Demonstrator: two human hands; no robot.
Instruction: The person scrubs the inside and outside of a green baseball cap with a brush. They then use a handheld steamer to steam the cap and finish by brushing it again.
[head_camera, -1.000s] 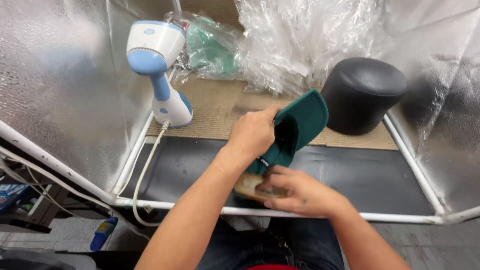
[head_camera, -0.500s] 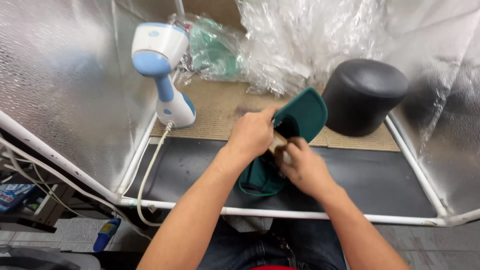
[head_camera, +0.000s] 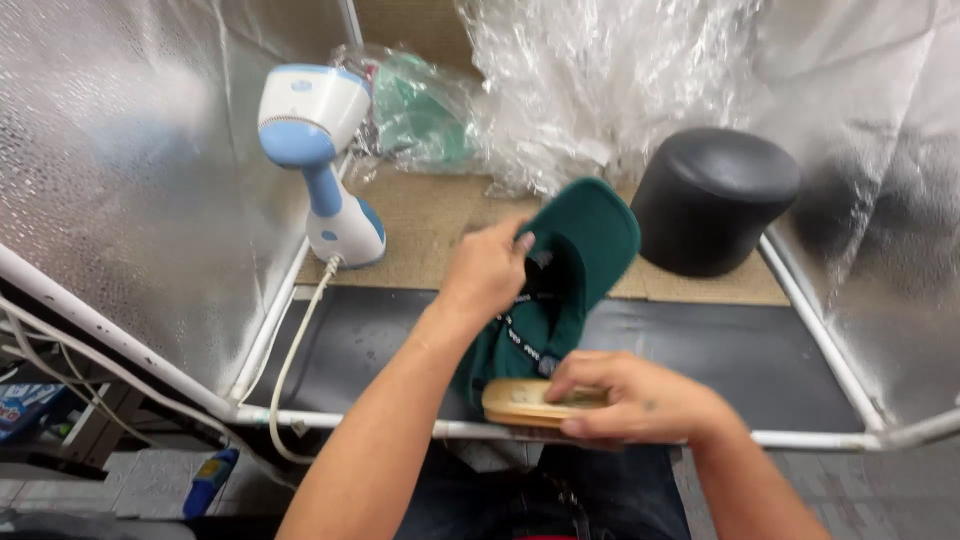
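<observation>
Pinching green cap (head_camera: 585, 235) brim, left hand (head_camera: 487, 268) grip closed; right hand (head_camera: 625, 395) grip clamped on wooden brush (head_camera: 525, 402).

The worktop (head_camera: 400, 340) is a low surface framed by white tubes, with a black mat across its near part and a tan woven mat (head_camera: 440, 215) over its far part. On the tan mat a white and blue handheld garment steamer (head_camera: 325, 165) stands upright at the left, its white cord (head_camera: 290, 370) trailing over the near rail. A black rounded hat block (head_camera: 712, 198) sits at the right, crumpled clear plastic wrap (head_camera: 600, 90) heaped behind it
</observation>
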